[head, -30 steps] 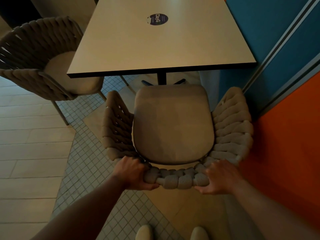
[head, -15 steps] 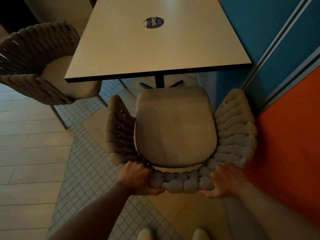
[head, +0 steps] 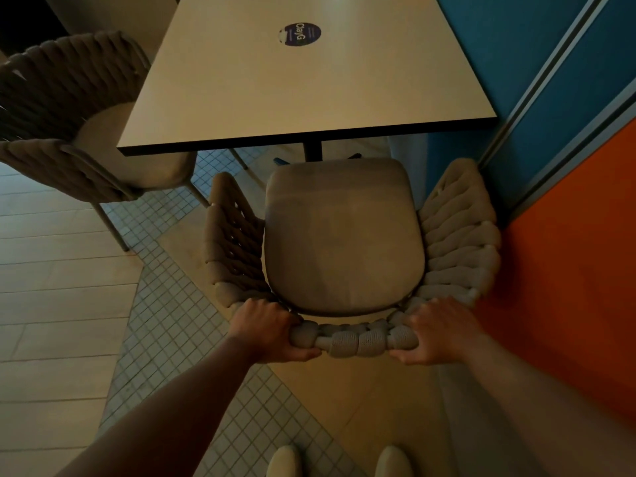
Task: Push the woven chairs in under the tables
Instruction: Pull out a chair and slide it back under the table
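Note:
A beige woven chair (head: pixel 344 235) with a grey seat cushion stands in front of me, facing the pale square table (head: pixel 303 84). Its front seat edge lies just short of the table's near edge, beside the dark table post. My left hand (head: pixel 272 330) grips the left end of the woven backrest top, fingers curled over it. My right hand (head: pixel 437 333) grips the right end of the same backrest. A second woven chair (head: pixel 69 115) stands at the table's left side, its seat partly under the tabletop.
A blue and orange wall (head: pixel 568 201) runs close along the chair's right armrest. The floor has small mosaic tiles (head: pixel 165 325) and larger pale tiles on the left. My two shoes (head: pixel 339 461) show at the bottom. A round sticker (head: pixel 300 34) lies on the table.
The chair and the table edge have shifted slightly in view; the seat's front edge stays just short of the tabletop. Both hands keep their grip on the backrest.

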A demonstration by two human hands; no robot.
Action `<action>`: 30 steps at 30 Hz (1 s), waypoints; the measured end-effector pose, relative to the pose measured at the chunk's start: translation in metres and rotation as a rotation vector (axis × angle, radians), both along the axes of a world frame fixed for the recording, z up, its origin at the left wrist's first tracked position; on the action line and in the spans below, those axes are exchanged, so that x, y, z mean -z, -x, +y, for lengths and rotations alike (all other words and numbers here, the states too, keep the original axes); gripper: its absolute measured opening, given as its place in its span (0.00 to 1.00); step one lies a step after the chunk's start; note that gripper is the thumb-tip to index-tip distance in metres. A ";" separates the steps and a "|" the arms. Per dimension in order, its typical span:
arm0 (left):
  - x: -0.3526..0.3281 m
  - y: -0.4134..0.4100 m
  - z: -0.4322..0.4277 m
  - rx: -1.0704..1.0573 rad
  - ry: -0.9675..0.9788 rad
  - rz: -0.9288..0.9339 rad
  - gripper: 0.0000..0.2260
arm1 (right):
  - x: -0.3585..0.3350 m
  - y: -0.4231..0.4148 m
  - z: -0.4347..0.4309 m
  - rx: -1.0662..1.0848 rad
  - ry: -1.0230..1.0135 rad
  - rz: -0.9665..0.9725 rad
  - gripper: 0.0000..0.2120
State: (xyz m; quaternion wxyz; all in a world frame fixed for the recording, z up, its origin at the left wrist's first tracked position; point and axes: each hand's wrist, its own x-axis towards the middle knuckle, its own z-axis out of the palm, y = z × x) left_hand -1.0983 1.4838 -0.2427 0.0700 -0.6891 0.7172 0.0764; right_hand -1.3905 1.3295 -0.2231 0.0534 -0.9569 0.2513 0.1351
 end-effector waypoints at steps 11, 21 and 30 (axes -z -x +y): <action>-0.002 0.008 -0.003 -0.020 -0.019 -0.026 0.50 | 0.012 0.001 0.000 0.023 0.017 -0.122 0.41; -0.003 0.009 -0.013 -0.029 -0.039 -0.034 0.51 | 0.009 0.002 -0.007 0.027 0.029 -0.058 0.42; -0.036 0.026 0.000 -0.087 -0.207 -0.039 0.48 | -0.022 0.004 0.016 0.141 -0.086 0.087 0.38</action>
